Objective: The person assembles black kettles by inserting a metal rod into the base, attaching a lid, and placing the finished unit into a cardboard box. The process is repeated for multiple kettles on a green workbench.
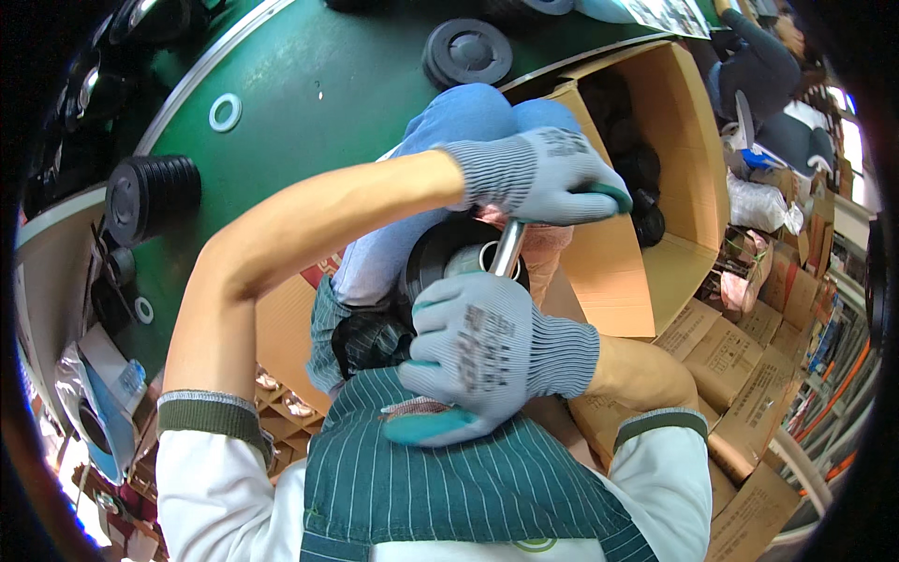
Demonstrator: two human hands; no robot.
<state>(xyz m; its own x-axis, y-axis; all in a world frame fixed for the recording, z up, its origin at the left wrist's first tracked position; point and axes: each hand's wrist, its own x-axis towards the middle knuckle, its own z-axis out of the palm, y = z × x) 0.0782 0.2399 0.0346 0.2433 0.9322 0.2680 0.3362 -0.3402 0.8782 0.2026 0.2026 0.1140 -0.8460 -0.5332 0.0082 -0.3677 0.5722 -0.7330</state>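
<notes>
Both of my hands wear grey knit gloves with green-coated fingertips. My left hand (567,183) is closed in front of my knees, over the upper end of a shiny metal rod (508,248). Closer to my body, my right hand (478,361) is curled, back upward, where the rod's lower end passes beneath it. A narrow grey-brown strip shows between its thumb and fingers; I cannot make out what it is. Under and beyond this hand sits a black round part (426,258) with a metal ring (488,254) near its middle, partly covered by the hand and rod.
An opened cardboard box (688,187) with black parts inside stands at the right. Stacked black discs (150,199), another black disc (466,52) and a pale ring (225,112) lie on the green surface (290,94). More cartons (749,375) fill the right; another person (763,70) is beyond.
</notes>
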